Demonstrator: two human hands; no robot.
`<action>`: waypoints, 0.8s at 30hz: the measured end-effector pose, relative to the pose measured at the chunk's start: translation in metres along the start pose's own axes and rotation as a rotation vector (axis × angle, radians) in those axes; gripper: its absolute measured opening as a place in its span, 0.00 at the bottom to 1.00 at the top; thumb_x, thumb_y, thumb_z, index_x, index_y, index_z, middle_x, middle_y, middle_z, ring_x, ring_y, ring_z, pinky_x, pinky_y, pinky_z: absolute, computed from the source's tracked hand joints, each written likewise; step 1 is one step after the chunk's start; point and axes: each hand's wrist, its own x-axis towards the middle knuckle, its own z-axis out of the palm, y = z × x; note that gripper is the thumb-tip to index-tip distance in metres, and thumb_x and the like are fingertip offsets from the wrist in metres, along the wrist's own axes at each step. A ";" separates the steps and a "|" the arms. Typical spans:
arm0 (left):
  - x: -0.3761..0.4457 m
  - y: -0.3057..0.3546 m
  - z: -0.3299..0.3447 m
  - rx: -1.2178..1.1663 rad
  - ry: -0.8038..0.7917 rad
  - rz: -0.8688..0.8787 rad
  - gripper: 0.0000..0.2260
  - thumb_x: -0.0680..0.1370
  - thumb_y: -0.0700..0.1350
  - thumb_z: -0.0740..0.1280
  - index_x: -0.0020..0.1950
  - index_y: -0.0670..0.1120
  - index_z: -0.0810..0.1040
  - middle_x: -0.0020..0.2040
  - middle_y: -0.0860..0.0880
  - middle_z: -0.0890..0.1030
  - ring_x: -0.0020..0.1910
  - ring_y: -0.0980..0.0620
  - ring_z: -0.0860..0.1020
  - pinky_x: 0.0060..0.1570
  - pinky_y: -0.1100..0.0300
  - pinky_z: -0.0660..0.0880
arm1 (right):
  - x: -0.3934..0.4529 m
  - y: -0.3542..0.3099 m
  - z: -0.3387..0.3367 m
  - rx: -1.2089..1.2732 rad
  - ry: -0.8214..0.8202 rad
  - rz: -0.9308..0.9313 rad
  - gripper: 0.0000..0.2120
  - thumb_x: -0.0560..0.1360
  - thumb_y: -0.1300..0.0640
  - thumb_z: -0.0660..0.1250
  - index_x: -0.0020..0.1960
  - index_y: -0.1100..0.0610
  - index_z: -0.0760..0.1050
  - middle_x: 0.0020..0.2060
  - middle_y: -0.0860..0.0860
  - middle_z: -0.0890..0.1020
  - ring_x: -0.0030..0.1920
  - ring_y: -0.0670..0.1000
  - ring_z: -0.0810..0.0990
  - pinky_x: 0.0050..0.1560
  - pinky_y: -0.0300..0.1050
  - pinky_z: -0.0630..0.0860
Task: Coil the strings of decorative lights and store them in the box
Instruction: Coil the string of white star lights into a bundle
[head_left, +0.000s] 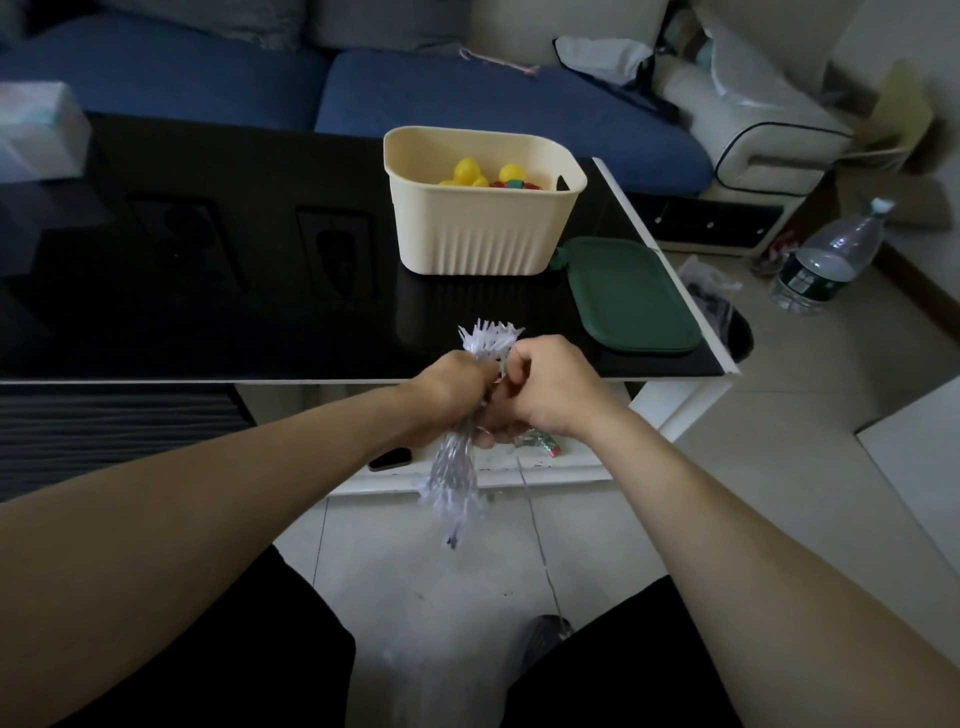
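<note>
A folded bundle of white light string (454, 480) stands upright between my two hands at the near edge of the black table (218, 322). My left hand (452, 387) grips the bundle round its middle. My right hand (550, 387) is curled against it and pinches the thin wire, whose loose end (537, 540) trails down to the floor. The bundle's loops stick out above my fists and hang below them. Further back on the table stands the cream ribbed box (483, 228), holding yellow balls (467, 171) and some red and green pieces.
A dark green lid (631, 296) lies flat right of the box. A dark phone (390, 459) and a crumpled wrapper (537, 444) lie on the table's lower shelf. A water bottle (831, 260) and a black bin (732, 332) stand on the floor at right. A blue sofa (467, 98) lies behind.
</note>
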 end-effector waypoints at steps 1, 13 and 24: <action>-0.001 -0.001 0.000 0.070 -0.029 0.003 0.14 0.83 0.43 0.55 0.42 0.40 0.75 0.34 0.41 0.81 0.29 0.44 0.77 0.29 0.55 0.74 | 0.000 -0.001 0.002 -0.019 0.011 -0.011 0.24 0.62 0.68 0.81 0.30 0.54 0.65 0.29 0.49 0.77 0.26 0.45 0.75 0.27 0.37 0.74; 0.004 0.008 -0.028 -0.164 0.280 0.061 0.12 0.84 0.45 0.54 0.45 0.42 0.70 0.29 0.47 0.72 0.23 0.51 0.70 0.28 0.60 0.66 | -0.002 0.001 0.004 -0.009 -0.531 0.333 0.29 0.74 0.31 0.63 0.51 0.58 0.78 0.45 0.53 0.86 0.46 0.52 0.86 0.57 0.51 0.79; 0.003 0.013 -0.035 -0.289 0.380 0.168 0.09 0.84 0.47 0.56 0.49 0.44 0.68 0.34 0.48 0.72 0.24 0.52 0.69 0.21 0.64 0.66 | 0.003 0.008 0.002 0.578 -0.366 0.254 0.11 0.81 0.56 0.65 0.51 0.62 0.82 0.33 0.51 0.81 0.32 0.48 0.79 0.37 0.42 0.80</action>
